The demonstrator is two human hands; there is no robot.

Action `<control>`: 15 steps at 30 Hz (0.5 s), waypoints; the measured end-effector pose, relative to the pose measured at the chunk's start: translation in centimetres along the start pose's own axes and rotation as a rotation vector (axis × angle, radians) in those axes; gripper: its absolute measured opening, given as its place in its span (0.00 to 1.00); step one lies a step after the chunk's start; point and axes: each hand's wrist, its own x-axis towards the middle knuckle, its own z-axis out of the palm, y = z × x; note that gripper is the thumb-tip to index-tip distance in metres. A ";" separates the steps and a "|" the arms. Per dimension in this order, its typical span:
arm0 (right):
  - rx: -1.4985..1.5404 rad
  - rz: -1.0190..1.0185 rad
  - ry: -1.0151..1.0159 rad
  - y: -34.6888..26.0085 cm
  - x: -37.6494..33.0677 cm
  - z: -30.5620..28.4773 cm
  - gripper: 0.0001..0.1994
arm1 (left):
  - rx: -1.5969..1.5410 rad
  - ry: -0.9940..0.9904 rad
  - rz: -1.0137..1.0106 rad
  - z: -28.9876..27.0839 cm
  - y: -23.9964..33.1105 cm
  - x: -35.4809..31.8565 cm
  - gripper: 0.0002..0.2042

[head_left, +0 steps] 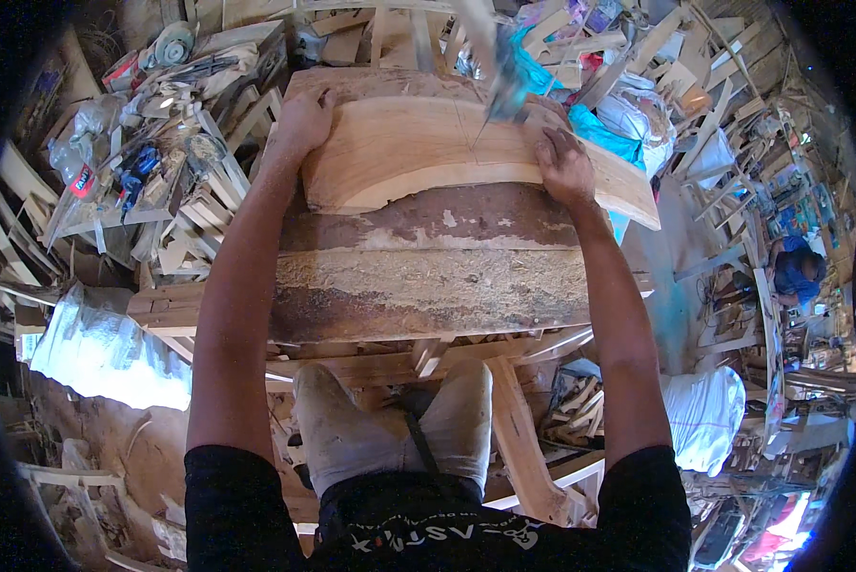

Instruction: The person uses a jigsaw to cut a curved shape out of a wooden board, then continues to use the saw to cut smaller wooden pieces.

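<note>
A broad, pale wooden board [399,143] with a curved near edge lies across the far part of a worn workbench [428,286]. Pencil-like lines mark its surface. My left hand [306,122] grips the board's left end, its fingers over the far corner. Toward the right, my right hand [565,167] is closed over the board, fingers bent, and the board runs on past it. Just left of that hand, a blurred upright bar with a bluish lower end [507,95] comes down over the board; its kind cannot be made out.
Offcuts and a plastic bottle [71,170] crowd a side table at the left. Scrap wood and blue plastic [604,133] pile up behind and right. A white sack [704,415] stands at the lower right. Another person [798,270] is farther right. Timber legs [528,439] stand below the bench.
</note>
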 end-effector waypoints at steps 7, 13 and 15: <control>-0.017 -0.026 -0.027 -0.1 0.3 -0.2 0.21 | -0.068 0.071 0.043 0.2 0.5 -0.3 0.21; -0.009 -0.018 -0.007 0.1 0.4 -0.1 0.21 | -0.060 0.058 0.014 0.1 0.4 0.0 0.21; -0.017 -0.018 -0.012 0.0 0.5 0.0 0.21 | -0.070 0.066 0.014 0.1 0.4 0.0 0.21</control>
